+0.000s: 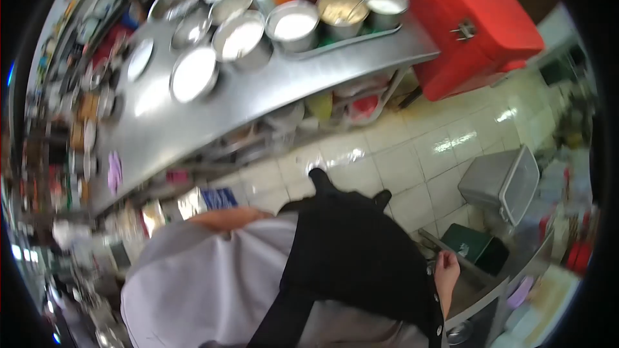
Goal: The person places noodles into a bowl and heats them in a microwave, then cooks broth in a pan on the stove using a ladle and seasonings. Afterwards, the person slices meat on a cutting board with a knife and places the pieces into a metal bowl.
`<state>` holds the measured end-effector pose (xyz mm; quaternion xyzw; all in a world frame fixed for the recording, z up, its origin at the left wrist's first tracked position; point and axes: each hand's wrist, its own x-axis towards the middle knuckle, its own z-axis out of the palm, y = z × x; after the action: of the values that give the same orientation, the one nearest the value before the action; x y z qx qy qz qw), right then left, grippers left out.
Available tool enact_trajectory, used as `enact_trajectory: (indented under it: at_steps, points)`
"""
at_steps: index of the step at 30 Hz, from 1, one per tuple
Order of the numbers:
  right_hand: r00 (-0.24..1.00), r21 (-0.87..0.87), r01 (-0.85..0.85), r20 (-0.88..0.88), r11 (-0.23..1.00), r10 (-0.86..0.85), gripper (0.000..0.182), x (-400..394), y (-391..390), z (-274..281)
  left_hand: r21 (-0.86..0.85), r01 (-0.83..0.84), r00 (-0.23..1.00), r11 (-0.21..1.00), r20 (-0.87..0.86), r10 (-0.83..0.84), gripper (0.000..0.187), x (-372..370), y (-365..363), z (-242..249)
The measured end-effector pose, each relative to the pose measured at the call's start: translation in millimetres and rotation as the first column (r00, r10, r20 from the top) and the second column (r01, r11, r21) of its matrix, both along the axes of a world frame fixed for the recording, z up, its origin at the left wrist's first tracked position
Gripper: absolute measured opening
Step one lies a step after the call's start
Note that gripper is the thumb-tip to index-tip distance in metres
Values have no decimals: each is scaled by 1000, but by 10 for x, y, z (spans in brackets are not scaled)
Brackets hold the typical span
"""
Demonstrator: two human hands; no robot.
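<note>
My right hand (447, 272) is at the lower right, beside the black apron (358, 258). Its fingers are bent together, and what they hold, if anything, is too small to make out. Nearest to it are a metal-edged counter or open drawer (476, 301) and a dark green bin (467, 242). On the left, bare skin of my left arm shows past the grey sleeve (193, 270), but that hand cannot be seen.
A steel table (258, 100) crosses the upper left, bearing several metal pots (293, 26), bottles and a white plate (140, 59). A red cooler box (464, 19) stands at its right end. A grey bin (493, 177) is on the tiled floor (400, 161).
</note>
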<state>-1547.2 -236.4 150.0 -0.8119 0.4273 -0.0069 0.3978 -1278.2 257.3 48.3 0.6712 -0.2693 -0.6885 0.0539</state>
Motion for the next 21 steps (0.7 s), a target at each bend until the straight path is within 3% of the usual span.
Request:
enact_trajectory:
  at_steps: [3,4,6,7,9,10,12,14,17,20,21]
  points:
    - [992,156,-119,-20,981,123,10,40,-963,-566,26,-103,994,994,30,102,44,-223,-390,146]
    - [991,214,-121,76,969,107,10,33,-1191,-732,44,-154,988,987,37,153,43,-315,-486,220]
    - [991,529,110,-119,842,-54,13,239,-1696,-820,80,-294,955,952,61,290,42,-588,-604,325]
    - [985,446,-88,-91,891,143,14,385,-1982,-883,90,-381,924,920,80,375,42,-751,-625,358]
    - [862,262,-470,-68,843,502,17,734,-2495,-1028,122,-624,781,772,121,612,44,-1180,-592,394]
    - [831,137,-532,-105,835,547,18,970,-2636,-1002,142,-724,689,674,139,711,45,-1386,-604,477]
    - [769,-116,-636,-185,763,612,20,1774,-2499,-456,173,-850,523,498,147,840,47,-1680,-676,573]
    - [783,-103,-618,-161,779,600,19,2370,-2400,-252,186,-919,375,348,139,917,48,-1924,-666,626]
    - [759,-39,-651,-50,758,649,19,3019,-1935,-179,188,-948,277,256,98,956,42,-2225,-554,521]
    - [651,71,-759,90,647,754,19,3524,-1115,-110,149,-944,312,294,115,943,40,-2375,-349,459]
    - [603,134,-797,135,588,786,18,3643,-635,-30,63,-897,443,438,105,891,37,-2490,-135,159]
